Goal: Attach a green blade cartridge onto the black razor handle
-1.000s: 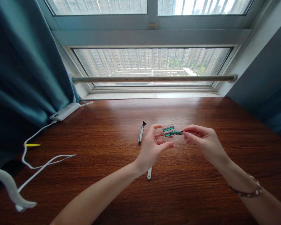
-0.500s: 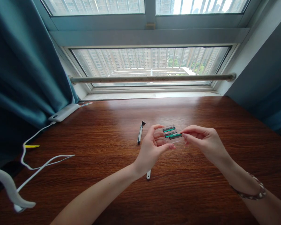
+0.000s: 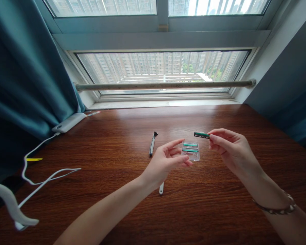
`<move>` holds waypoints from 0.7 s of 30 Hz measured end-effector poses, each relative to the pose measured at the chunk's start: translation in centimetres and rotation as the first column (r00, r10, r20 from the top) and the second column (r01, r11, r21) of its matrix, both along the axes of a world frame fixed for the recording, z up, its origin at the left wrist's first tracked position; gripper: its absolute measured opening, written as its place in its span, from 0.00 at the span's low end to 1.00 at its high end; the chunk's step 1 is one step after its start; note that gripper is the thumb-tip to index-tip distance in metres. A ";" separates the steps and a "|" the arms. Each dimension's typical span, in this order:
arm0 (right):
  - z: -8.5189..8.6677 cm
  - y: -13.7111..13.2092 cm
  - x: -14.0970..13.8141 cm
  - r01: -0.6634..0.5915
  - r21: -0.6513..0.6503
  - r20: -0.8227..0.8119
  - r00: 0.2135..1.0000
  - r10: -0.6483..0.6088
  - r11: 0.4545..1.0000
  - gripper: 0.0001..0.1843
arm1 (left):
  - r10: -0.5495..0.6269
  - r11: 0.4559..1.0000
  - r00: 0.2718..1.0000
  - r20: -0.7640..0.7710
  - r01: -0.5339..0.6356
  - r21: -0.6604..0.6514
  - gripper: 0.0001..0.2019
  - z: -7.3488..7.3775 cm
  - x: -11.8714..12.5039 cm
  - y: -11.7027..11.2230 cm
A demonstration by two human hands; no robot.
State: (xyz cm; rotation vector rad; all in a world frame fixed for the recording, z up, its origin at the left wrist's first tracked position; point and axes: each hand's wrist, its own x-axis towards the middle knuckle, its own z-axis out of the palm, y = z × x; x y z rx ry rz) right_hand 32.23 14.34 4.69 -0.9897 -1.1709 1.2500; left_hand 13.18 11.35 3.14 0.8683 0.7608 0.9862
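Note:
My left hand (image 3: pixel 165 161) pinches a clear plastic cartridge tray (image 3: pixel 191 152) by its left edge, just above the wooden table (image 3: pixel 112 153); two green-striped razor cartridges lie in it. My right hand (image 3: pixel 229 149) holds a third green and black razor cartridge (image 3: pixel 201 135) between thumb and fingertips, lifted above and right of the tray. A razor handle (image 3: pixel 152 147) without a head lies on the table behind my left hand, its lower end showing below my wrist.
A white power bank (image 3: pixel 69 122) sits at the table's back left by the teal curtain (image 3: pixel 22 78), with white cables (image 3: pixel 44 170) trailing along the left side. A window and a metal rail (image 3: pixel 165 85) run behind the table. A bracelet is on my right wrist.
My right hand has pulled one cartridge out of the tray and raised it up and to the right. My left hand has tilted the tray flatter and lowered it slightly.

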 end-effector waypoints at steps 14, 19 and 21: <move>1.0 -1.6 0.0 -0.174 0.147 0.416 0.904 0.099 0.974 0.06 | 0.070 0.988 0.997 -0.029 -0.065 0.143 0.27 0.2 0.0 -0.2; 0.6 -1.0 0.3 -0.045 0.160 0.326 0.945 -0.009 0.986 0.07 | 0.057 0.990 0.997 -0.057 -0.049 0.129 0.29 0.2 -0.1 -0.1; 0.4 -0.8 0.4 0.004 0.172 0.290 0.956 -0.055 0.985 0.07 | 0.048 0.993 0.997 -0.066 -0.041 0.111 0.29 0.2 -0.1 -0.1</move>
